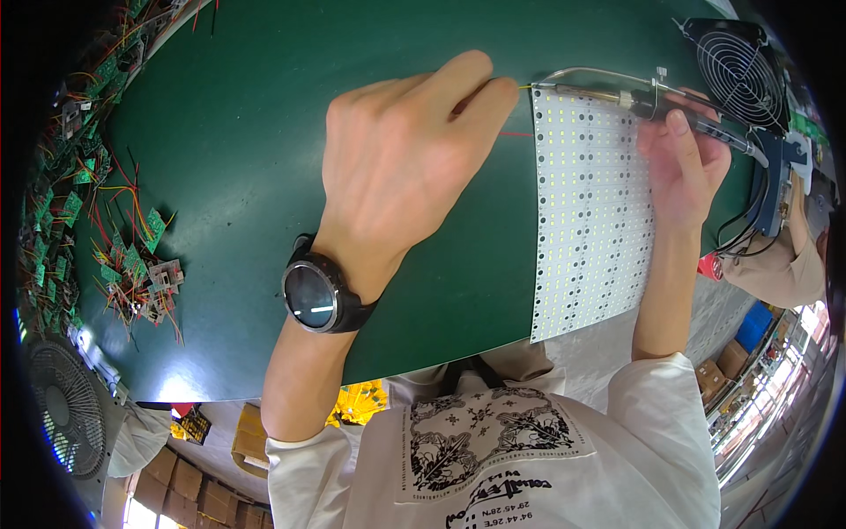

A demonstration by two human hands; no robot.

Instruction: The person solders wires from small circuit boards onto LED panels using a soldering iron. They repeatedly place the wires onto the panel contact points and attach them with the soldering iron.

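Note:
My left hand (pixel 410 154), with a dark watch on its wrist, is closed in a pinch beside the far left corner of a white LED panel (pixel 586 212). A short yellow wire (pixel 525 86) runs from its fingertips to that corner, and a red wire (pixel 518 135) shows below them. Whatever else is in the fingers is hidden. My right hand (pixel 687 159) is closed on a black-handled soldering iron (pixel 652 106) with a thin curved feed tube. The iron's tip is at the panel's corner, close to the yellow wire.
Small green circuit boards (pixel 145 264) with red and yellow wires lie in a pile on the left of the green table (pixel 238 194); more line its left edge. A black fan (pixel 740 70) stands at the far right, a larger fan (pixel 57 406) at lower left. Another person's arm (pixel 793 238) is at right.

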